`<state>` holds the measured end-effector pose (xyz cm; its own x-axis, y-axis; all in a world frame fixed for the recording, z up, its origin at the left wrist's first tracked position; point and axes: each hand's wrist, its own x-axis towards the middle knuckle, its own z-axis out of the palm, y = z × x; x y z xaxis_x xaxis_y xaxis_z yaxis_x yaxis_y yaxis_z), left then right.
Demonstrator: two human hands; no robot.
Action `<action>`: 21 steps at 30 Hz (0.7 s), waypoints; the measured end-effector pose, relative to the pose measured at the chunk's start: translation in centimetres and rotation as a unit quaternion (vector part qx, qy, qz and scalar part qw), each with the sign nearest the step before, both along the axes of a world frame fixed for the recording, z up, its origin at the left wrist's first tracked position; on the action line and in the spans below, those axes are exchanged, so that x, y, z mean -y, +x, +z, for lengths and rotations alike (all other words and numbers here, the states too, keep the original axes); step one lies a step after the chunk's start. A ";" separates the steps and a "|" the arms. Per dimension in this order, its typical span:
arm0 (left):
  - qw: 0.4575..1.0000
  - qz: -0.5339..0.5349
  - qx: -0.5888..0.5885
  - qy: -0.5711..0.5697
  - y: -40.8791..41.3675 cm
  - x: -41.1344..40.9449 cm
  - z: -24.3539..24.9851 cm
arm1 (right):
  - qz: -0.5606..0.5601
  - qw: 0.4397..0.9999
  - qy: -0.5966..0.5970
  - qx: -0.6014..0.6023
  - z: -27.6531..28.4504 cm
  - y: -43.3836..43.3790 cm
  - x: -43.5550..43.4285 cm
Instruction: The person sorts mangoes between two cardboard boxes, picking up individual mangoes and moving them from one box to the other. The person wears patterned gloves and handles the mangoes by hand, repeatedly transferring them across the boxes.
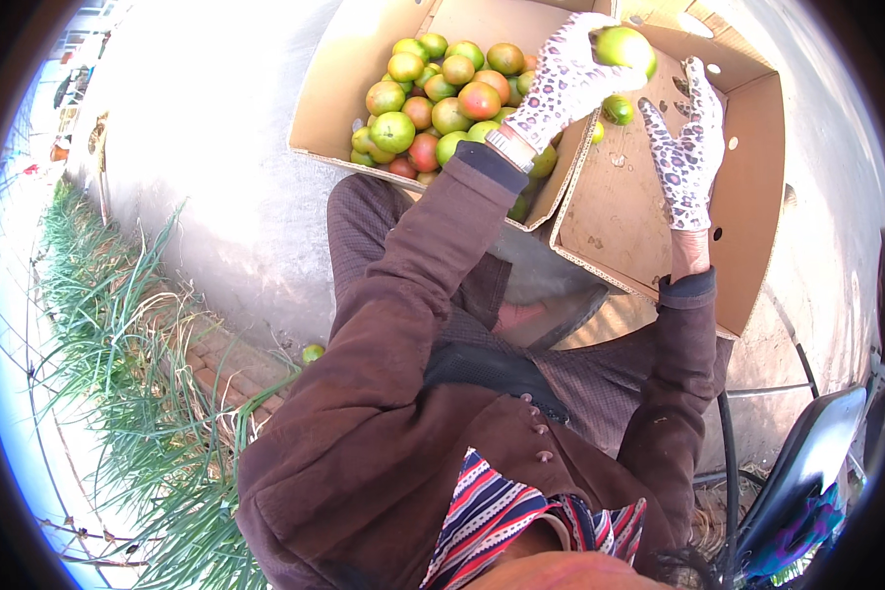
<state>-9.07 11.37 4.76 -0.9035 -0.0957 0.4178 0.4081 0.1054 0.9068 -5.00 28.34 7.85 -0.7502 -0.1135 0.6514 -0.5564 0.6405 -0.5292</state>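
My left hand (571, 81), in a white leopard-print glove with a watch at the wrist, grips a large green tomato (625, 53) above the place where two cardboard boxes meet. Below it, the left cardboard box (332, 81) holds a heap of green, orange and reddish tomatoes (450, 103). My right hand (684, 151), gloved alike, is spread with nothing in it over the right cardboard box (612, 214). A small green tomato (618, 110) and a smaller one (597, 133) lie in that box near the shared wall, between my hands.
Both boxes stand on concrete ground (243, 243) before my bent legs. One green tomato (313, 353) lies on the ground beside a brick edging (221, 380). Long green leafy plants (140, 413) grow at the left. A dark hose or tube (730, 457) and a dark seat-like object (804, 472) are at the lower right.
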 end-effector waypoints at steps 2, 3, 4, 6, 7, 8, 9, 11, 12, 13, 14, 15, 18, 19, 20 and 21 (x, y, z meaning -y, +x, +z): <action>0.998 0.036 0.053 0.013 0.9 0.9 3.4 | -0.034 0.999 -0.008 -0.005 -0.8 -0.8 -2.1; 0.990 0.079 0.093 -0.066 0.8 2.3 2.5 | -0.036 0.999 -0.020 -0.009 -1.1 -1.2 -2.3; 0.974 0.122 0.132 -0.141 0.1 3.8 0.2 | -0.026 0.998 -0.011 -0.051 -1.6 -1.7 -2.4; 0.928 0.147 0.200 -0.277 -0.3 3.9 -1.2 | -0.041 0.997 0.020 -0.058 -2.7 -2.3 -2.9; 0.902 0.135 0.232 -0.338 -0.1 3.4 -1.2 | -0.061 0.995 0.056 -0.056 -3.0 -2.3 -2.9; 0.871 0.123 0.262 -0.398 0.1 3.0 -1.3 | -0.060 0.996 0.054 -0.039 -3.2 -2.2 -3.1; 0.856 0.104 0.260 -0.435 0.4 3.6 -2.3 | -0.051 0.997 0.047 -0.020 -3.3 -2.1 -2.6; 0.824 0.059 0.246 -0.507 0.1 4.5 -4.4 | -0.044 0.998 0.039 -0.007 -3.2 -2.3 -2.8; 0.828 0.047 0.263 -0.494 0.6 4.1 -3.8 | -0.044 0.998 0.037 -0.009 -3.4 -2.7 -3.1; 0.807 0.031 0.253 -0.533 0.9 3.9 -3.6 | -0.043 0.998 0.035 -0.010 -3.6 -2.9 -3.5; 0.784 0.015 0.241 -0.571 0.9 3.7 -3.5 | -0.034 0.999 0.013 -0.013 -3.9 -2.9 -3.8; 0.761 0.000 0.229 -0.607 1.0 3.6 -3.3 | -0.047 0.999 0.025 -0.005 -3.9 -3.0 -4.0; 0.749 -0.036 0.170 -0.639 1.6 4.0 -2.7 | -0.070 0.997 0.024 0.010 -4.3 -3.3 -4.5; 0.754 -0.050 0.151 -0.638 1.8 4.3 -2.6 | -0.078 0.996 0.010 0.031 -4.5 -3.4 -4.6; 0.838 -0.042 0.157 -0.521 1.1 5.5 -5.3 | -0.086 0.995 -0.005 0.051 -4.7 -3.5 -4.7; 0.903 -0.022 0.163 -0.396 0.5 8.1 -9.8 | -0.080 0.994 -0.023 0.071 -4.6 -3.7 -3.9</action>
